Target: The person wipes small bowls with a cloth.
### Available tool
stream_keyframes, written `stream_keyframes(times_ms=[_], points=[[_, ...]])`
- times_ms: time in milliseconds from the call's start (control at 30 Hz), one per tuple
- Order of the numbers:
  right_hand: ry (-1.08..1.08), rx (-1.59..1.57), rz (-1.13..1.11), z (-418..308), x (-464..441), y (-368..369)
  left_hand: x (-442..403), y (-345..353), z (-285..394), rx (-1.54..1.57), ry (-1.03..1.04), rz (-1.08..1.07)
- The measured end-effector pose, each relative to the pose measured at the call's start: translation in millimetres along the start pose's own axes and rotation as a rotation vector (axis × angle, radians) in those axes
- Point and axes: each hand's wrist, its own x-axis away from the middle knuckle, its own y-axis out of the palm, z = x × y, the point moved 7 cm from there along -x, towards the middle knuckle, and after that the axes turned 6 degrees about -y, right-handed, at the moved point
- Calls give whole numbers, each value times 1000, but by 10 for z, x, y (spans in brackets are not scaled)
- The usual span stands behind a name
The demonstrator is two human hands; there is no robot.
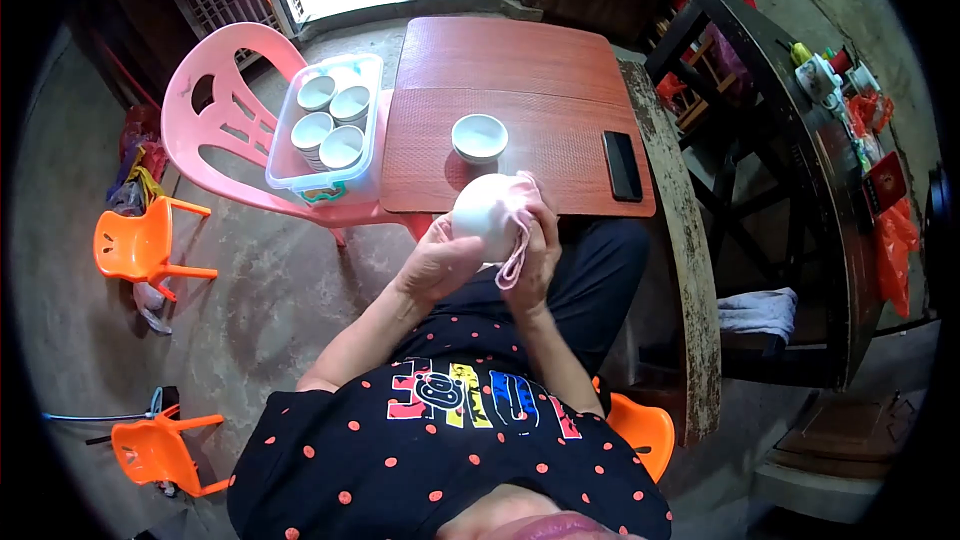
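Both my hands are at a white bowl point(482, 212), held up just off the near edge of the reddish-brown table point(530, 70). My left hand point(447, 258) grips its left side, with the thumb lying on the outside. A pink cloth point(515, 250) is in my right hand point(541, 255), pressed against the bowl's right side, and a fold of it hangs down. Just beyond, another white bowl point(480, 139) stands upright on the table. Stacks of white bowls point(342, 147) fill a clear plastic box point(367, 180) to the left.
The box rests on a pink plastic chair point(225, 110) against the table's left side. A black phone point(622, 167) lies near the table's right edge. A worn wooden bench point(690, 310) runs along the right. Orange stools point(135, 240) stand on the floor at left.
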Motion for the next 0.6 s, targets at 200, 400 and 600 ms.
stream_keyframes(times_ms=[200,400,600], points=[[281,-146,-273,178,-157,-5,-2,-238,-52,-290,-177,17],[-512,472,-315,-151,-153,160,-64,-114,22,290,-65,-21],[-310,419,-169,-22,99,95,-13,-166,-16,176,-90,-35]])
